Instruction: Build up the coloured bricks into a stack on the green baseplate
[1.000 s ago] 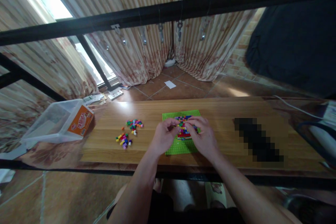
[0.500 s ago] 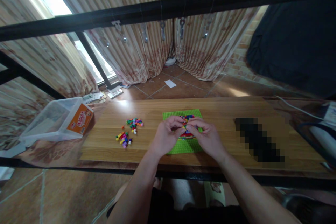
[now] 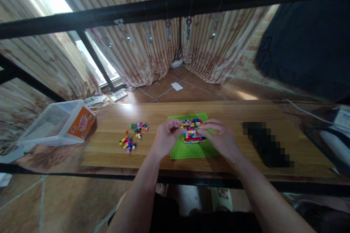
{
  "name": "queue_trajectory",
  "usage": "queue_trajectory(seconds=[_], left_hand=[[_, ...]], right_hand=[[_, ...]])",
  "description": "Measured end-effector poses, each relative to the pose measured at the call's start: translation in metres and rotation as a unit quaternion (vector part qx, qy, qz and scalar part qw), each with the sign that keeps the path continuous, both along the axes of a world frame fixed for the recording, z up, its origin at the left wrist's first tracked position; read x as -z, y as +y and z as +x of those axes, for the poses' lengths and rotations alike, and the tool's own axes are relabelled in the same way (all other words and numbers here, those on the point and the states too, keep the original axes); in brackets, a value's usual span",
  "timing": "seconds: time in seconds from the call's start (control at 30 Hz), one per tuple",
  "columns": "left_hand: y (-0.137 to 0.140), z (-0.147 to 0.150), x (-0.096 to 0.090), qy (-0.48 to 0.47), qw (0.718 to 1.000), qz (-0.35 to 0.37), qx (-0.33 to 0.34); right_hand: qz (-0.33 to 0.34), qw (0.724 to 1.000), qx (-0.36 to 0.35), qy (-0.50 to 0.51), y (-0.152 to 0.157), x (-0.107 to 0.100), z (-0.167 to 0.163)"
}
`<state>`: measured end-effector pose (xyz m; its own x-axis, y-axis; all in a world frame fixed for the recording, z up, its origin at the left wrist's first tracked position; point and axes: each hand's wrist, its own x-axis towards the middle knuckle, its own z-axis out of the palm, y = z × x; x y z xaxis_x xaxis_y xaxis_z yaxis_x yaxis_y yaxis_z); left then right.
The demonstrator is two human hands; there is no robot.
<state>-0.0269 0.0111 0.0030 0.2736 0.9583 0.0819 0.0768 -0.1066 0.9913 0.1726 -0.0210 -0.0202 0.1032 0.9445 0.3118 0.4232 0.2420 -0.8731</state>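
Note:
A block of small multicoloured building bricks [image 3: 193, 131] stands on a green studded baseplate [image 3: 182, 153] in the middle of the wooden board. On the left of the block is my left hand [image 3: 166, 136], its thumb and forefinger closed close together by the block's edge. My right hand [image 3: 221, 136] is at the block's right side, also in a pinch, with its fingertips over the bricks. Anything between the fingertips of either hand is too small to make out.
Loose bricks lie in two piles, one farther back [image 3: 139, 127] and one nearer [image 3: 127, 143], left of the baseplate. A clear plastic bin [image 3: 54, 123] with an orange label stands at far left. A blurred-out dark object [image 3: 268, 145] lies right. A black rail [image 3: 153, 9] crosses above.
My hands have moved apart, left hand leftward and right hand slightly rightward. The top of the brick block, mostly covered before, now shows between them.

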Motion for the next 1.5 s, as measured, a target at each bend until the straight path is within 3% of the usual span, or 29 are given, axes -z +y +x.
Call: queue_trajectory(seconds=[0.17,0.37,0.67,1.3,1.5], left_hand=[[0.006,-0.003,0.01,0.039,0.999,0.01,-0.034],[0.004,-0.002,0.01,0.074,0.997,0.017,-0.023],[0.004,-0.003,0.01,0.089,0.995,0.025,-0.021],[0.003,-0.003,0.012,0.091,0.995,0.029,-0.017],[0.003,-0.002,0.011,0.086,0.996,0.021,-0.018]], right_hand=[[0.036,0.993,-0.024,-0.11,-0.004,0.003,-0.003],[0.077,0.985,-0.016,-0.156,-0.002,0.008,-0.013],[0.067,0.986,0.014,-0.152,0.001,0.008,-0.018],[0.057,0.988,-0.005,-0.141,0.0,0.006,-0.013],[0.047,0.991,0.026,-0.121,0.002,0.01,-0.016]])
